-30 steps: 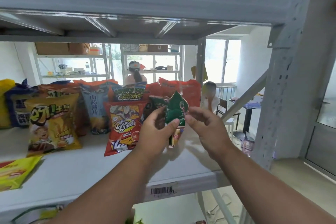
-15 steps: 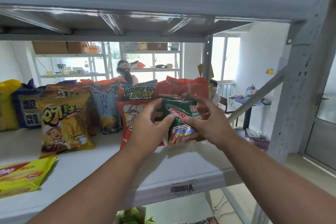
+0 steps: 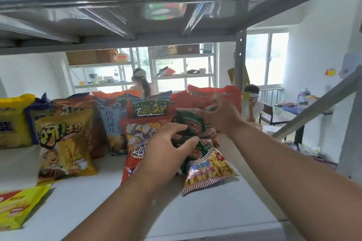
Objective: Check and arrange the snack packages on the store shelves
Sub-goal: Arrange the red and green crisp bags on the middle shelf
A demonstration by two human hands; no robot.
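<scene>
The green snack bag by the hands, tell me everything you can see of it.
The green bag is glossy crinkled film, dark green above with a prawn picture, yellow sticks and a red-striped hem below. It leans tilted on the shelf against the red bag. The left hand grips its left edge; the right hand hovers open behind it.

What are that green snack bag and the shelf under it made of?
The green snack bag looks like thin glossy plastic film: it crinkles and catches glints. The shelf looks like painted metal, pale grey and matt, though the paint hides what lies beneath.
</scene>
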